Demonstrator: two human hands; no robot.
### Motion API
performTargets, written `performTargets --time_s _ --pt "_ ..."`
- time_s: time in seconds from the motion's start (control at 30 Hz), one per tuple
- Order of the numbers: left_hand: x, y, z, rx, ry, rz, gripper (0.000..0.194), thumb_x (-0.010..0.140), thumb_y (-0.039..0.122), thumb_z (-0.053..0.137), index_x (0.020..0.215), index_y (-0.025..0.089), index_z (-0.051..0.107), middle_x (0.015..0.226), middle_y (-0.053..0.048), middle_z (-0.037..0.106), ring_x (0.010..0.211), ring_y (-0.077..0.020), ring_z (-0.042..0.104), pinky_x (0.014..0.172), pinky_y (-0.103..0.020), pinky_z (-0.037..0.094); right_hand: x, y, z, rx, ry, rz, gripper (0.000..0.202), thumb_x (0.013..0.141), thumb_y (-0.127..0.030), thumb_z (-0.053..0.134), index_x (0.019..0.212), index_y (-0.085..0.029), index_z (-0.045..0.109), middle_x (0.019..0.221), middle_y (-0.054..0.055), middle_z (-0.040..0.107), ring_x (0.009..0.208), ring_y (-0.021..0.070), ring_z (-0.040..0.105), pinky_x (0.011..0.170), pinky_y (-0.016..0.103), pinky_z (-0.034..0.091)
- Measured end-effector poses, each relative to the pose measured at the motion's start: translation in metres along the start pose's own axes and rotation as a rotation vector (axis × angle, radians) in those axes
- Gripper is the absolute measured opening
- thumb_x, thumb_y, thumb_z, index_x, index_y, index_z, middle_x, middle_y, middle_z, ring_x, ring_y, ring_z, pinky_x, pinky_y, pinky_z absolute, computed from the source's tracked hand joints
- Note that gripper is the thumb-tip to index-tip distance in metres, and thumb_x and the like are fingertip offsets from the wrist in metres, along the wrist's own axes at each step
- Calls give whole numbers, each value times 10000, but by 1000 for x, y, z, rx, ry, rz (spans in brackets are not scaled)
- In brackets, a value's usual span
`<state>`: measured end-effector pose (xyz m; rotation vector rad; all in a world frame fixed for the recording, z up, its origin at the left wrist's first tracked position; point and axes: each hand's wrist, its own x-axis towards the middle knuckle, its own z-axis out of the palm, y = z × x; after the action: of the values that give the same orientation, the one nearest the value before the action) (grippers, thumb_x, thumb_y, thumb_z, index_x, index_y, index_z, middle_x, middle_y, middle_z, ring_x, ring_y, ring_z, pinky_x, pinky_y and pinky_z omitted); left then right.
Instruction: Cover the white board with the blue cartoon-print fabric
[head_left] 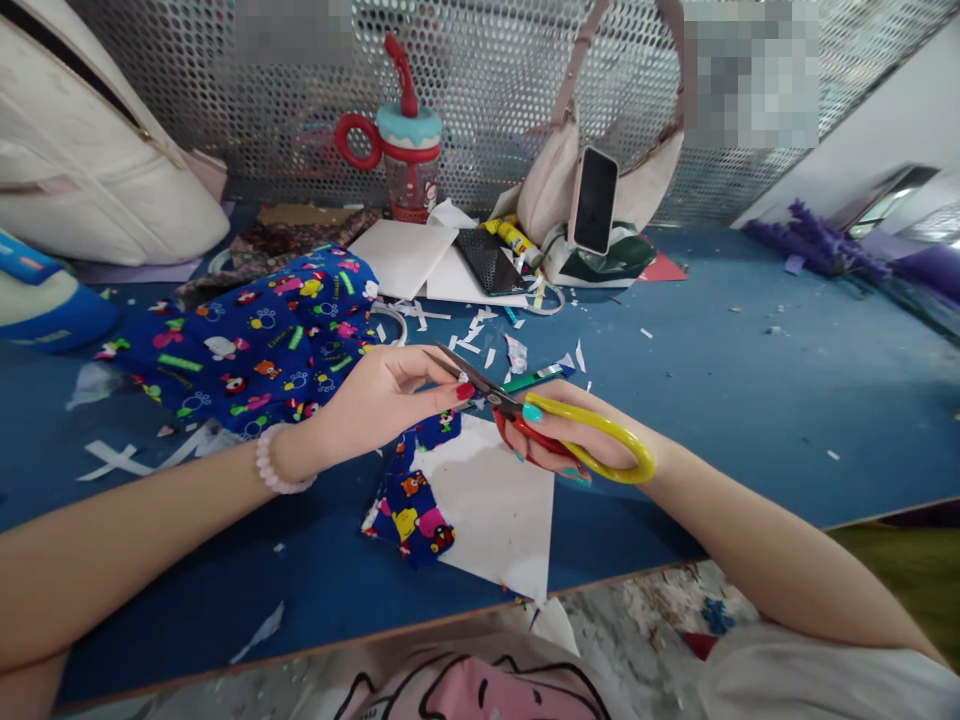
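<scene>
right hand (589, 436) grips scissors (495, 398); if left hand (379, 395) holds something, i cannot tell. seems partly done: cloth pieces (409, 515) at card (499, 490) edge, much remains bare.

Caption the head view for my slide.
Right hand holding scissors near the left hand, with a white card and patterned blue fabric on a blue table.

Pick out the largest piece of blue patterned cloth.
The large cloth behind the left hand; the much smaller patterned fabric overlaps the white card.
</scene>
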<state>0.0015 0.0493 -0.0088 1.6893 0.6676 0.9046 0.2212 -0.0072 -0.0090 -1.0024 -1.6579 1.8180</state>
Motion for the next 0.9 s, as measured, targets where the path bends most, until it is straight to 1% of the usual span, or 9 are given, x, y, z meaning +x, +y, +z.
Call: performTargets --time_s 0.1,0.2,0.3,0.4,0.57,0.67,0.77,0.83,0.9 --pt "0 2 1 -25 -10 -42 214 685 333 781 596 170 675 751 -35 727 667 -142 651 590 -232 537 2 6 -2 44 -87 -40 501 868 -664 532 798 -168 543 503 -75 435 404 69 357 370 215 294" --pt "-2 4 3 -33 -20 -106 278 669 384 795 577 157 664 750 -42 720 647 -137 630 558 -225 514 3 8 -2 38 -125 -84 506 868 -680 528 838 -174 536 577 -63 420 487 80 359 419 223 306" --pt "-5 5 4 -52 -27 -135 249 682 362 780 596 153 675 790 -44 722 644 -127 617 549 -219 498 2 4 1 49 -134 -105 510 868 -688 525 856 -178 521 646 -51 413 529 81 359 445 225 311" --pt "-7 5 5 -61 -26 -140 213 697 339 757 613 157 686 802 -38 722 617 -113 594 527 -213 478 -1 -1 5 33 -136 -112 497 888 -677 506 837 -183 499 653 -47 402 541 81 364 460 219 326" --pt "-6 7 5 -16 -27 -130 218 694 355 760 619 164 686 812 -40 731 642 -127 609 556 -226 496 -3 -5 7 12 -66 -61 542 849 -718 523 752 -187 475 581 -70 378 456 59 321 386 202 283" --pt "-5 7 5 11 -47 -72 180 703 324 757 627 172 696 820 -38 734 678 -139 630 612 -239 518 -4 -6 7 -43 -34 -44 551 867 -718 487 714 -189 480 487 -87 364 389 56 317 348 190 268" --pt "-5 5 4 84 -89 -36 135 732 285 736 657 175 713 758 -31 723 674 -139 628 618 -234 508 -5 -8 8 -91 -3 -41 556 884 -709 467 677 -192 470 433 -88 377 350 49 310 336 182 271" --pt "-3 2 1 115 -101 -41 146 747 294 723 669 171 708 735 -26 715 663 -136 623 609 -228 500 -6 -10 8 -108 25 -34 565 873 -724 468 676 -195 467 425 -90 378 333 46 295 321 182 262" --pt "2 -1 -6 122 -73 -53 193 756 336 717 664 168 691 749 -24 711 665 -136 627 609 -225 502 -6 -13 4 -129 83 -18 576 847 -754 470 690 -200 463 428 -96 368 321 46 278 308 190 243"
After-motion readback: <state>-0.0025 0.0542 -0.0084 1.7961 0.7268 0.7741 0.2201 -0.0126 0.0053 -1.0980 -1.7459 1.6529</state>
